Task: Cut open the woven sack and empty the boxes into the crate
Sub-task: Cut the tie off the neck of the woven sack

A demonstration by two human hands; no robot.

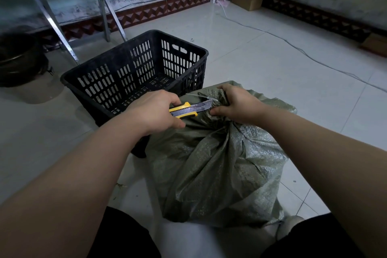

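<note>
— Where is the woven sack found?
— On the floor, lower centre of the frame, just beside the black crate above and to its left.
— How are the grips set?
— The sack's bunched neck is clenched in the right grip. A yellow utility knife is clasped in the left grip, its blade laid at the neck by a pale tie.
— Which step is in hand?
— The opening cut, it is judged. Next the tie must be severed, with the blade kept off the fingers.
</note>
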